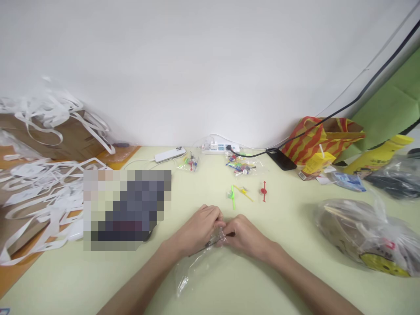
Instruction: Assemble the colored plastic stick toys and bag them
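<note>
Clear plastic bag point(197, 267) pinched between left hand point(200, 227) and right hand point(244, 234), both closed together; toy parts point(244, 192) remain loose on surface point(288, 271).

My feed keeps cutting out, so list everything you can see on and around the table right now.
Clear plastic bag: one, see-through, near edge, pinched at its top by both hands.
Small toy pieces: three, green, yellow, red, loose mid-table.
Packets of toy pieces: two, clear with coloured bits, by the wall.
Power strip: one, white, at the wall.
Phones: one white, one black, far side.
Striped bag: one, red and yellow, right rear.
Juice box: one, yellow, before the striped bag.
Filled plastic bag: one, clear, right.
Paper strips: a heap, white, left.
Table: one, pale yellow.
Left hand, right hand: together on the bag's top.
</note>
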Tool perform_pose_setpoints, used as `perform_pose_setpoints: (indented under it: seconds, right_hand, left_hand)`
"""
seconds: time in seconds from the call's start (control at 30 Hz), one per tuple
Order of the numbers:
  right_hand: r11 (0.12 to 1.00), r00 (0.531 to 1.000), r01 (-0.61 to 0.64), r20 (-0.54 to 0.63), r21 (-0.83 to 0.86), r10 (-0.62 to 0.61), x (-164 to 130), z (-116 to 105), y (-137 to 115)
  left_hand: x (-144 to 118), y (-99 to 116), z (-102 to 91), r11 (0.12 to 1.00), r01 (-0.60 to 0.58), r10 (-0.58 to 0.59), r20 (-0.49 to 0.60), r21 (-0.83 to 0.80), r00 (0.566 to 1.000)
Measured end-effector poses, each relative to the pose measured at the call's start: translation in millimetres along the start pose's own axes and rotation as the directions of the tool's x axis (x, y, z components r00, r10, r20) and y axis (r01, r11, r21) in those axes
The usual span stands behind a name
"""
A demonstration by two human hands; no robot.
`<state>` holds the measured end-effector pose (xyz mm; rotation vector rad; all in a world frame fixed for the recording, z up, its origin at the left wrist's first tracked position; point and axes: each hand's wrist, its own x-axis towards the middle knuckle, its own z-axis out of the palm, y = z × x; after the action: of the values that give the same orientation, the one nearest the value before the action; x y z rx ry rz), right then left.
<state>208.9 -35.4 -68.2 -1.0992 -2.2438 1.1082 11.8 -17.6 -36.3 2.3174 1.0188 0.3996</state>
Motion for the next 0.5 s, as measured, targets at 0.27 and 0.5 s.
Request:
perform_pose_setpoints:
  seconds: [0.27, 0.5]
  right_hand:
    - [0.968, 0.987, 0.157, 0.059, -0.197, -0.148, 2.7, -2.0, 3.6]
    - [0.964, 0.988, 0.142, -0.025, -0.223, -0.151, 4.2, -6.1, 7.1]
  left_hand:
    - [-0.1, 0.9, -1.0, 0.999, 0.039, -0.039, 0.007, -0.029, 0.999]
    - [-0.6, -0.9, -2.6, 0.997, 0.063, -0.063, -0.004, -0.05, 0.998]
